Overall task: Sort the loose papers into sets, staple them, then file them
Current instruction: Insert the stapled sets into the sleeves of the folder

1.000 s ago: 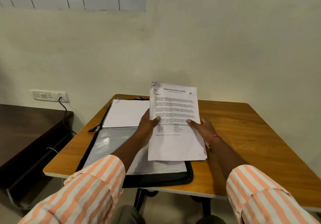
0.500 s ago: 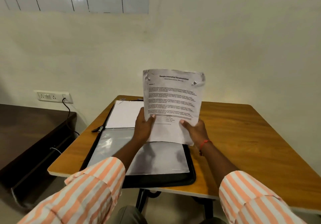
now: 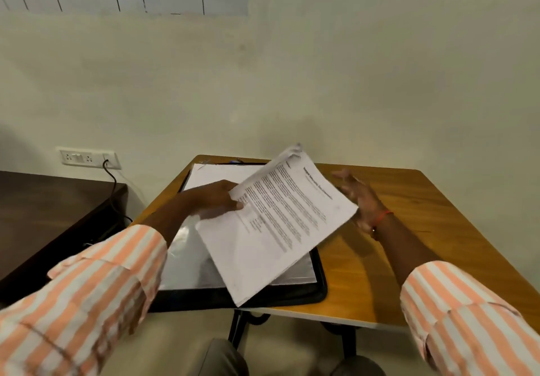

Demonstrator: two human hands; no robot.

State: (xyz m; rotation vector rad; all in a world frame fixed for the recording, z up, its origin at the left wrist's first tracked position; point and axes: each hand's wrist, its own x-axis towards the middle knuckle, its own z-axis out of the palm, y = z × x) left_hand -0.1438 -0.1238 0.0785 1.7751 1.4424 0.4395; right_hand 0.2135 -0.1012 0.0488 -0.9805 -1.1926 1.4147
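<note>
A set of printed papers (image 3: 280, 221) hangs tilted clockwise above an open black folder (image 3: 317, 291) with clear plastic sleeves. My left hand (image 3: 213, 197) pinches the set at its left edge, thumb on top. My right hand (image 3: 361, 200) is off the sheets, just right of them, with its fingers spread and holding nothing. A blank white sheet (image 3: 216, 174) lies in the folder's far half. The set's top corner looks crumpled; I cannot make out a staple.
The folder lies on the left half of a small wooden table (image 3: 409, 247) set against a cream wall. A dark low cabinet (image 3: 49, 209) stands to the left, under a wall socket (image 3: 87, 158) with a black cable.
The papers, held upright in both hands, have swung down and turned clockwise. My right hand has let go and moved out to the right; only my left hand holds them now.
</note>
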